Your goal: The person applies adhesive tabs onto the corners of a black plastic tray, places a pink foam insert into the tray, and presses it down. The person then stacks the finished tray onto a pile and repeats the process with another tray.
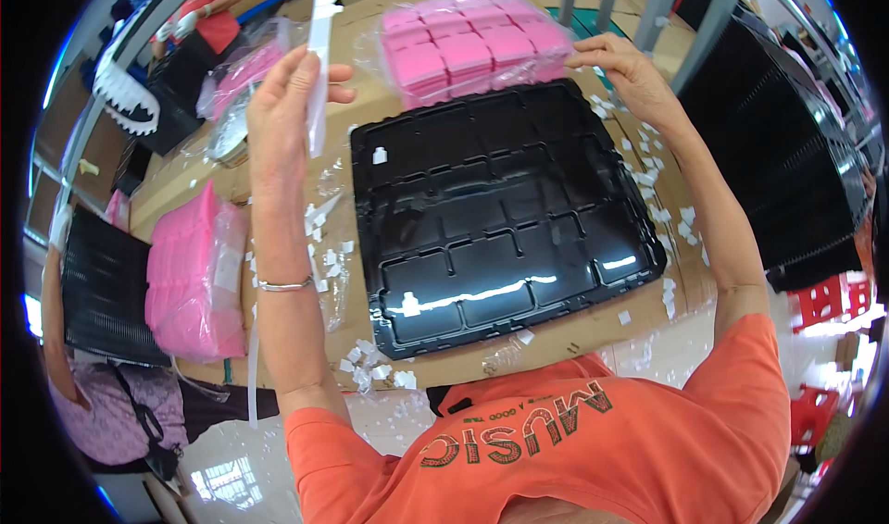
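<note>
My left hand (289,107) pinches a long white strip (324,19) with a notched edge. Its upper part runs out of the top of the picture, and its smooth lower end hangs beside my fingers. On the far right, my right hand (632,72) is raised with thumb and fingertips together at the corner of a plastic-wrapped pink stack (472,43); what they hold, if anything, is too small to tell. Between my forearms lies a shiny black moulded plastic tray (500,218). Two small white pieces rest on it, one at far left (380,155), another near the front (410,304).
White scraps (370,367) litter the cardboard-covered table (338,191). A second wrapped pink bundle (194,274) stands at left. Stacked black trays rise at right (778,144) and left (106,283). Metal posts (657,10) stand far right. Other people work at the left side.
</note>
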`<act>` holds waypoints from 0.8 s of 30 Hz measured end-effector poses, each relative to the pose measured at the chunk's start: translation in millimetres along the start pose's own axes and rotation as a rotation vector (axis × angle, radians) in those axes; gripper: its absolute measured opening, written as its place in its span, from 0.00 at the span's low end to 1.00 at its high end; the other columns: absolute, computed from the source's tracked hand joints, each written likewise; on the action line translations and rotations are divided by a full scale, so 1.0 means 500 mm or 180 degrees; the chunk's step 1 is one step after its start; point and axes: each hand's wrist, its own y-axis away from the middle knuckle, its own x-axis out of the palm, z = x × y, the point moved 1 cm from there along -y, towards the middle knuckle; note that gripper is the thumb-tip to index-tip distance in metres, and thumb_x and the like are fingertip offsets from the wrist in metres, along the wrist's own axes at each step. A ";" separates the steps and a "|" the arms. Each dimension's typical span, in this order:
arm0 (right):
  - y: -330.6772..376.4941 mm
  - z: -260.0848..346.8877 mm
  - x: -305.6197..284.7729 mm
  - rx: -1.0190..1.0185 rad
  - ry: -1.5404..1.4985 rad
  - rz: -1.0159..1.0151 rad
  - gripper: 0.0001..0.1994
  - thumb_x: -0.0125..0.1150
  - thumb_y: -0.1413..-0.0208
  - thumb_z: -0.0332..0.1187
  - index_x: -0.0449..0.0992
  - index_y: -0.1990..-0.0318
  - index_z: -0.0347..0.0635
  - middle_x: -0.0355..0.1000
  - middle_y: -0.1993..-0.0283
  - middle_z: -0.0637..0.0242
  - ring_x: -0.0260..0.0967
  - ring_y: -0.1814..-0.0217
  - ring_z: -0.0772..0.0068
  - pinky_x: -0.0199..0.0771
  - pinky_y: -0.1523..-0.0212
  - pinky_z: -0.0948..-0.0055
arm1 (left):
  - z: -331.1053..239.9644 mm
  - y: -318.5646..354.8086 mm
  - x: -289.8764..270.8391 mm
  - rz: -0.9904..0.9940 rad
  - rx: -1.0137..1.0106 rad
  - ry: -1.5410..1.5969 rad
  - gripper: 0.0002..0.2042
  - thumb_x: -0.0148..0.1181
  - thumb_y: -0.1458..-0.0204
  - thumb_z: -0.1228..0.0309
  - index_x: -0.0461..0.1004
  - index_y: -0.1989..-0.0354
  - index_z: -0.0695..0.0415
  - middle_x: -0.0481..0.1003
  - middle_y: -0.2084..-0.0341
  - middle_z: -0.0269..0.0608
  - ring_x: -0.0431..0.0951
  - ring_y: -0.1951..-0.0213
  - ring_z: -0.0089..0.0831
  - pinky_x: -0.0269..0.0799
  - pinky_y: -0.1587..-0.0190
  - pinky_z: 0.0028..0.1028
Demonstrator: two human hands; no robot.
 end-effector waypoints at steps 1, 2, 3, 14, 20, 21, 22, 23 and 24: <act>0.025 -0.027 0.003 0.0128 0.0352 0.0153 0.24 0.44 0.54 0.12 0.81 0.56 0.48 0.71 0.48 0.63 0.64 0.41 0.61 0.62 0.39 0.69 | 0.001 -0.005 0.006 0.0014 -0.0046 -0.0112 0.14 0.54 0.39 0.69 0.71 0.49 0.64 0.80 0.67 0.46 0.79 0.69 0.26 0.72 0.60 0.25; 0.039 -0.043 0.011 0.0226 0.0705 0.0300 0.25 0.45 0.54 0.12 0.81 0.56 0.51 0.71 0.47 0.63 0.64 0.40 0.60 0.63 0.39 0.68 | 0.004 -0.010 0.010 0.0014 -0.0062 -0.0230 0.15 0.54 0.39 0.68 0.70 0.48 0.65 0.79 0.68 0.45 0.79 0.70 0.26 0.72 0.60 0.25; 0.052 -0.053 0.019 0.0260 0.0717 0.0289 0.25 0.45 0.54 0.12 0.81 0.56 0.51 0.71 0.47 0.63 0.64 0.40 0.60 0.63 0.39 0.68 | 0.007 -0.011 0.015 0.0049 -0.0070 -0.0221 0.15 0.54 0.39 0.68 0.70 0.48 0.65 0.79 0.68 0.45 0.79 0.70 0.26 0.72 0.60 0.25; 0.100 -0.096 0.094 -0.0225 0.1379 0.0506 0.22 0.53 0.56 0.17 0.81 0.56 0.55 0.69 0.43 0.60 0.61 0.37 0.58 0.63 0.37 0.62 | 0.016 0.010 0.037 -0.0085 -0.0224 -0.0655 0.18 0.53 0.38 0.66 0.69 0.46 0.66 0.79 0.69 0.43 0.78 0.71 0.24 0.72 0.62 0.23; 0.076 0.012 0.076 -0.1073 0.2772 0.0902 0.16 0.56 0.52 0.27 0.80 0.54 0.50 0.68 0.45 0.61 0.61 0.38 0.60 0.60 0.40 0.61 | 0.034 0.017 0.001 -0.0147 -0.0217 -0.0805 0.16 0.52 0.38 0.67 0.70 0.47 0.65 0.79 0.69 0.42 0.78 0.70 0.24 0.72 0.60 0.24; 0.070 0.022 0.077 -0.0820 0.2968 0.1123 0.17 0.55 0.51 0.29 0.79 0.52 0.49 0.68 0.43 0.61 0.60 0.37 0.61 0.59 0.41 0.62 | 0.035 0.014 -0.003 -0.0115 -0.0212 -0.0874 0.15 0.52 0.38 0.67 0.71 0.48 0.65 0.79 0.69 0.42 0.78 0.70 0.24 0.72 0.60 0.24; 0.068 0.023 0.080 -0.0816 0.3174 0.1141 0.18 0.56 0.52 0.30 0.79 0.52 0.51 0.69 0.47 0.62 0.61 0.39 0.62 0.60 0.43 0.63 | 0.036 0.013 -0.001 -0.0115 -0.0220 -0.0856 0.14 0.51 0.38 0.67 0.71 0.50 0.64 0.79 0.69 0.41 0.79 0.70 0.23 0.72 0.59 0.24; 0.063 0.030 0.081 -0.0734 0.3277 0.1230 0.17 0.57 0.53 0.30 0.79 0.52 0.50 0.70 0.53 0.64 0.61 0.38 0.61 0.61 0.44 0.62 | 0.030 0.012 -0.007 -0.0230 -0.0210 -0.0906 0.14 0.51 0.38 0.67 0.71 0.50 0.64 0.79 0.69 0.41 0.79 0.70 0.23 0.72 0.59 0.24; 0.059 0.042 0.086 -0.0632 0.3363 0.1372 0.17 0.57 0.53 0.30 0.78 0.53 0.48 0.71 0.56 0.65 0.62 0.40 0.62 0.62 0.46 0.64 | 0.035 0.010 -0.013 -0.0144 -0.0161 -0.0925 0.14 0.53 0.39 0.67 0.71 0.49 0.64 0.79 0.67 0.43 0.79 0.69 0.24 0.72 0.59 0.24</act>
